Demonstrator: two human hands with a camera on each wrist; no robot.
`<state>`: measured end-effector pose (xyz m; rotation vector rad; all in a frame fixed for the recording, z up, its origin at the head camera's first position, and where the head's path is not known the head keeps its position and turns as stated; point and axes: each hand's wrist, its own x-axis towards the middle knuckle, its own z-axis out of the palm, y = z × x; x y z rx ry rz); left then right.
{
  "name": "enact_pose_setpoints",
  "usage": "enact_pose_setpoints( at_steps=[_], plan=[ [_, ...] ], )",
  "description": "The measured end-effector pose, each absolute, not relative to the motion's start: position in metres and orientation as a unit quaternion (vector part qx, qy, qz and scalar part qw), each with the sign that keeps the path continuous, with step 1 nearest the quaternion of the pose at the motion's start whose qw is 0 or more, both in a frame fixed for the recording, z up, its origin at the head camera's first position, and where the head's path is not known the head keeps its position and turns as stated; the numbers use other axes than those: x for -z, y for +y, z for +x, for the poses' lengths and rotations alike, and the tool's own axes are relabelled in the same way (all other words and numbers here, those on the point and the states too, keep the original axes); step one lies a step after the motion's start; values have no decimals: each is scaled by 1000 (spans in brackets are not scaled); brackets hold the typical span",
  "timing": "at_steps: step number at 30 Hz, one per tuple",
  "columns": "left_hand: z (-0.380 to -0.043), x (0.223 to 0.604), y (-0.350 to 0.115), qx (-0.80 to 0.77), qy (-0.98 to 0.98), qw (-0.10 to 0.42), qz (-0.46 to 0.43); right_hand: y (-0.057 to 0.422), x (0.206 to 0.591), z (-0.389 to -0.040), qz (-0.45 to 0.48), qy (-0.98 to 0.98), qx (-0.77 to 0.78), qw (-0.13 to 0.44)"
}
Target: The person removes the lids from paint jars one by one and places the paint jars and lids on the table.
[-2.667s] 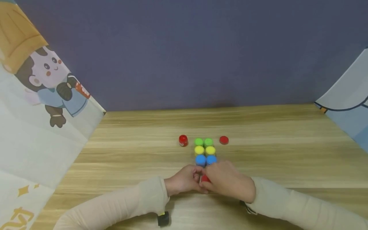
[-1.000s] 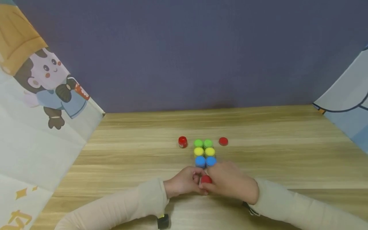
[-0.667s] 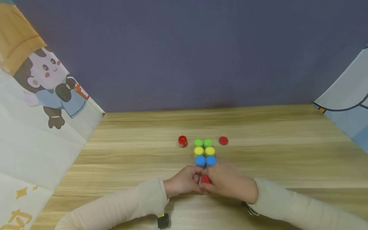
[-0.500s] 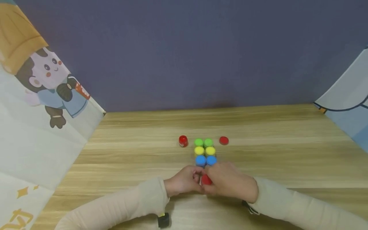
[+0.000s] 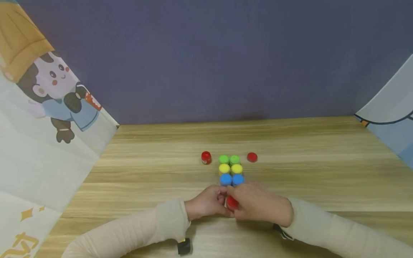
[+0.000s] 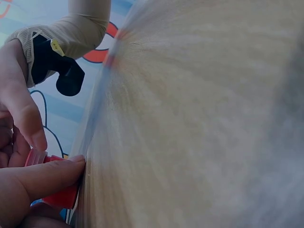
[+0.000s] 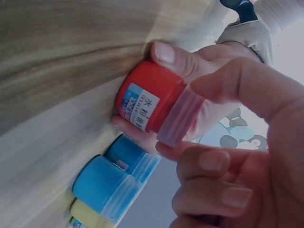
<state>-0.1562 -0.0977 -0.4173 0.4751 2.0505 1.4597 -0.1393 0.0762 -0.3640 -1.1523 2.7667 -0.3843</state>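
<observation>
Between my two hands a red gouache paint jar point(image 5: 232, 203) stands on the wooden table, near its front side. My left hand point(image 5: 208, 202) grips the jar's red body point(image 7: 154, 88) low down, thumb and fingers on opposite sides. At the top, my right hand point(image 5: 259, 202) pinches the translucent screw lid point(image 7: 178, 121) between thumb and index finger; its other fingers are curled. The lid sits on the jar. In the left wrist view the same red jar point(image 6: 61, 197) is partly hidden by fingers. Just behind the hands stand two blue-lidded jars point(image 5: 226, 179).
Behind the blue pair are two yellow-lidded jars point(image 5: 224, 169) and two green-lidded jars point(image 5: 223, 159). An uncapped red jar point(image 5: 206, 157) stands to their left, and a loose red lid point(image 5: 252, 157) lies to their right. A dark panel point(image 5: 226, 64) closes off the table's back.
My right hand's fingers shift and turn around the red lid, the thumb now lower at its near side. My left hand and the jar stay in place.
</observation>
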Motion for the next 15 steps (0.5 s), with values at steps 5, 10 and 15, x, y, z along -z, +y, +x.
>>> enact_pose_setpoints(
  at_steps=[5, 10, 15],
  plan=[
    [-156, 417, -97, -547, 765, 288, 182, 78, 362, -139, -381, 912, 135, 74],
    [-156, 418, -97, -546, 769, 280, 181, 78, 360, -138, -371, 914, 147, 76],
    [-156, 419, -96, -550, 765, 284, 177, 76, 361, -136, -335, 929, 145, 56]
  ],
)
